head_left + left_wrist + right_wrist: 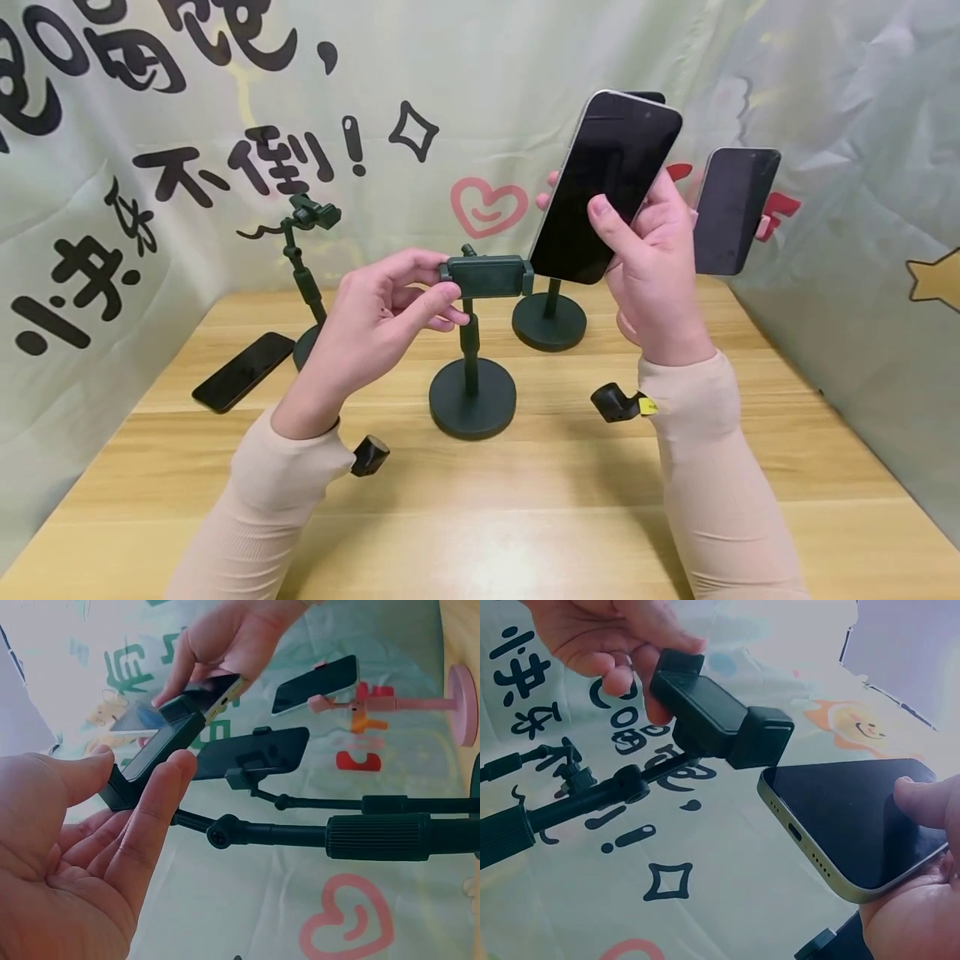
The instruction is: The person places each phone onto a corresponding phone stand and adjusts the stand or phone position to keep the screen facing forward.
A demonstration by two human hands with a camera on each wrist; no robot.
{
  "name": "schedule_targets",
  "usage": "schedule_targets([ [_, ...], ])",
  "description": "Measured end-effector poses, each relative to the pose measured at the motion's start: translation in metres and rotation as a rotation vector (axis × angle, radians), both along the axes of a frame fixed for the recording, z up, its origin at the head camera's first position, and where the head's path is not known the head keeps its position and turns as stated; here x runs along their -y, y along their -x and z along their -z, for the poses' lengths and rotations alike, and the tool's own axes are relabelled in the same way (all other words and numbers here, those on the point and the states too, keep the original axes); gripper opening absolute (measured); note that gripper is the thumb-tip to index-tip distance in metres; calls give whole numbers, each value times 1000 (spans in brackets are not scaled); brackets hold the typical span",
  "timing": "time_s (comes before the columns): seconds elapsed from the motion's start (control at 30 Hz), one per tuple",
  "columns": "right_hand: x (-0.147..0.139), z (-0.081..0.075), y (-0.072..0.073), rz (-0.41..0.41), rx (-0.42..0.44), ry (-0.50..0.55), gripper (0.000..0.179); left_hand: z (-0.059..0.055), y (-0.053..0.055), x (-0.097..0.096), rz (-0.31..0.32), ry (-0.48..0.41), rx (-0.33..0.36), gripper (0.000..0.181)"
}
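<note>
A dark green phone stand (471, 367) stands upright on its round base in the middle of the table. My left hand (375, 321) pinches the left end of its clamp (491, 277) between thumb and fingers; nothing sits in the clamp. To the right, my right hand (656, 267) grips a smartphone (600, 183), thumb across the dark screen and fingers behind. The phone tilts, and its lower end is just beside the clamp's right end. In the right wrist view, the port edge of the phone (847, 825) faces the clamp (712, 705).
Behind, a second dark stand (550, 323) carries a phone (255, 754). A pink stand (463, 705) at the right holds another phone (737, 208). At the left, a bare stand (303, 279) stands near a black phone (243, 372) lying on the wooden table (487, 517).
</note>
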State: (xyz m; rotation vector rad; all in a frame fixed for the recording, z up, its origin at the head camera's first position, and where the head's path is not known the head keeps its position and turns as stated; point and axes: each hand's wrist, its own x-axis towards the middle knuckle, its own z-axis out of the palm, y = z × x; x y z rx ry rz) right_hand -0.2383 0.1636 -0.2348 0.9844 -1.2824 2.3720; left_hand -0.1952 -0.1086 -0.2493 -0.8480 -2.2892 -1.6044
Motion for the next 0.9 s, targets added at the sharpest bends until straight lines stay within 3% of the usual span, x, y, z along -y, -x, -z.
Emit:
schedule_targets([
  [0.3, -3, -9, -9, 4, -11, 139, 41, -1, 4, 1, 33, -28, 50, 33],
  [0.9, 5, -13, -24, -26, -80, 215, 38, -1, 4, 8, 65, -2, 65, 33],
])
